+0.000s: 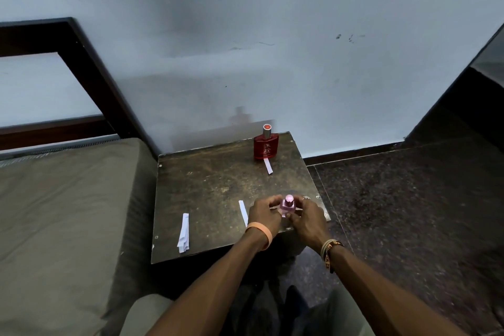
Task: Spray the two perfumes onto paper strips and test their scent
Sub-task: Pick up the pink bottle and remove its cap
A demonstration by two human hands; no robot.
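Note:
A small pink perfume bottle [288, 206] stands near the front right corner of the dark worn table [212, 188]. My left hand [264, 214] grips it from the left and my right hand [306, 215] grips it from the right, fingers curled round its body. A red perfume bottle [266, 146] with a silver cap stands at the table's far right edge. One white paper strip [268, 166] lies just in front of the red bottle. Another strip [242, 213] lies beside my left hand. A small stack of strips [183, 233] lies at the front left.
A grey-brown mattress [62, 213] on a dark wooden bed frame [90, 63] borders the table's left side. A pale wall [272, 35] stands behind the table. Dark speckled floor [409, 199] lies to the right, with a dark panel [469, 95] at the far right.

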